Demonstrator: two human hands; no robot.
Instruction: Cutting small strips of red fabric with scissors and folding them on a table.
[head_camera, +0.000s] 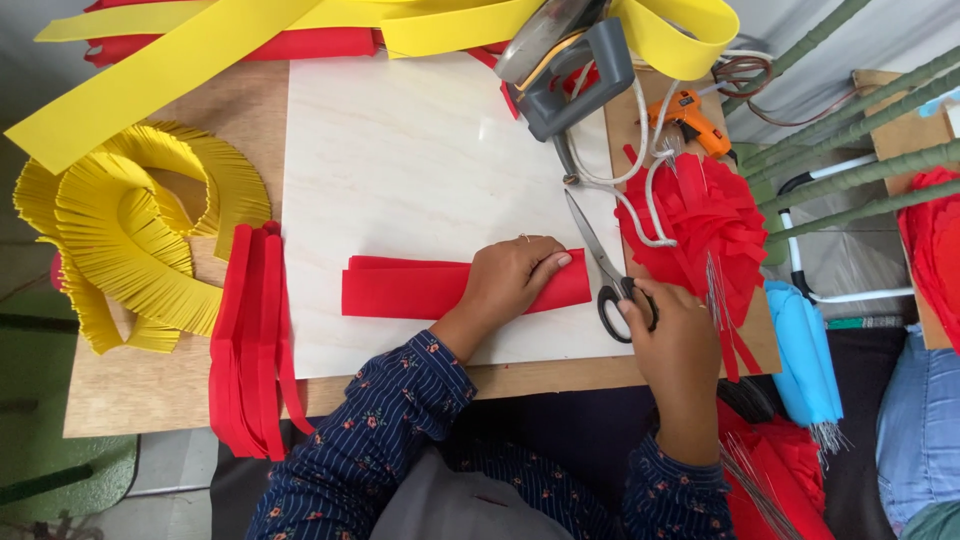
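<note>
My left hand (510, 277) presses flat on a folded red foam strip (400, 288) lying on the white board (400, 150). My right hand (670, 335) grips the black handles of a pair of scissors (598, 262), whose blades are open and point away from me just right of the strip's end. Both arms wear dark patterned sleeves.
A stack of red strips (250, 340) hangs over the table's near edge at left. Fringed yellow foam (130, 240) coils at far left. A grey iron (565, 60) and orange glue gun (690, 115) sit at the back. A red fringed flower (705, 225) lies at right, beside green wrapped rods (850, 130).
</note>
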